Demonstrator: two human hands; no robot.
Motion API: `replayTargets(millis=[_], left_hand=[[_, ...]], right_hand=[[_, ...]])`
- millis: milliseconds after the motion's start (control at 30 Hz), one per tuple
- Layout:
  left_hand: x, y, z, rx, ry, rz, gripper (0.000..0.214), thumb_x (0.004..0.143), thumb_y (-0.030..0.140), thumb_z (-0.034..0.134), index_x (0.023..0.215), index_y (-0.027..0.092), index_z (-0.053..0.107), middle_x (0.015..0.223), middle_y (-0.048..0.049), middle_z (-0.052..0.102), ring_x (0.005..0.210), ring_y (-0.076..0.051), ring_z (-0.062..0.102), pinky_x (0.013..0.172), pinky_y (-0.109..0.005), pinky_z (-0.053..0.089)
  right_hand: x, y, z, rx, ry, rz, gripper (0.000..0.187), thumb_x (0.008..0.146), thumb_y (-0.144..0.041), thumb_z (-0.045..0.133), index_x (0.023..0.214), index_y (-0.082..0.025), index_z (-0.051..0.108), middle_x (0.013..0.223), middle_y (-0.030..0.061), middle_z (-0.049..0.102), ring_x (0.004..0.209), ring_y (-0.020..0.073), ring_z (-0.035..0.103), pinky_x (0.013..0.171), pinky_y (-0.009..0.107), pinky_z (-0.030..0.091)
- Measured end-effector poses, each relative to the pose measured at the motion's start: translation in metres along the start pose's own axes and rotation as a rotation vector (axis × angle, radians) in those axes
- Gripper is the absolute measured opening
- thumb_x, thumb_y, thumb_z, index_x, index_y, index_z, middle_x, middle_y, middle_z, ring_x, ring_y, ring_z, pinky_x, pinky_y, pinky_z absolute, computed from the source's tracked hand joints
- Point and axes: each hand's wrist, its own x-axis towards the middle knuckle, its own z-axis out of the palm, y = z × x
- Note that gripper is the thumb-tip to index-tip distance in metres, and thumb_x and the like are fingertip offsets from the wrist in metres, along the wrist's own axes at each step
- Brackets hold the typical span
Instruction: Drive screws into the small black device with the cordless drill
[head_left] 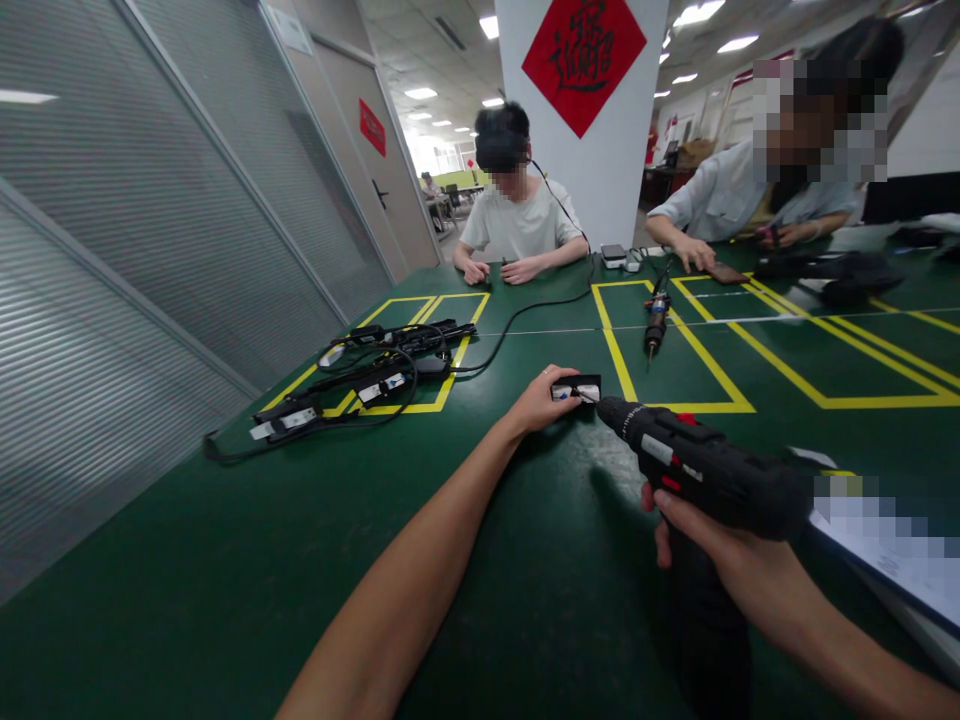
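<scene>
My right hand is wrapped round the grip of a black cordless drill with red details. Its chuck points left and away from me, toward a small black block with white labels on its near face. Around the left end of that block my left hand is closed, steadying it on the green table. The drill's tip is close to the block's right side; whether it touches, I cannot tell.
Several black power adapters with cables lie at the left within yellow tape lines. An electric screwdriver lies ahead. Papers are at the right. Two people sit across the table, one person's hand near a phone.
</scene>
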Motion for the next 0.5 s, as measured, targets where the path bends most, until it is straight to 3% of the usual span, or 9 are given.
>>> replayTargets(millis=[133,300,500], left_hand=[[-0.0002,0.0007,0.0006,-0.001,0.006,0.005,0.046,0.073,0.028,0.060,0.117,0.016,0.052,0.110,-0.0074,0.053,0.100,-0.018,0.052,0.091,-0.033,0.042],[0.0002,0.0008,0.0004,0.002,0.001,-0.008,0.046,0.073,0.028,0.061,0.116,0.016,0.053,0.110,-0.0077,0.053,0.100,-0.018,0.052,0.091,-0.033,0.042],[-0.0004,-0.0008,0.0001,-0.009,0.004,-0.011,0.046,0.073,0.028,0.061,0.116,0.017,0.053,0.110,-0.0076,0.053,0.100,-0.018,0.053,0.092,-0.033,0.042]], right_hand=[[0.0002,0.0001,-0.0002,-0.030,-0.002,0.015,0.026,0.082,-0.043,0.052,0.081,-0.021,0.066,0.063,0.0032,0.066,0.064,0.0226,0.063,0.073,0.039,0.046],[-0.0003,0.0023,-0.0008,0.048,-0.008,-0.003,0.026,0.082,-0.041,0.052,0.092,-0.021,0.064,0.063,0.0022,0.067,0.059,0.0210,0.062,0.069,0.037,0.046],[0.0019,0.0007,-0.0001,0.100,-0.009,-0.010,0.025,0.081,-0.040,0.054,0.094,-0.020,0.063,0.079,0.0043,0.069,0.056,0.0182,0.061,0.063,0.033,0.048]])
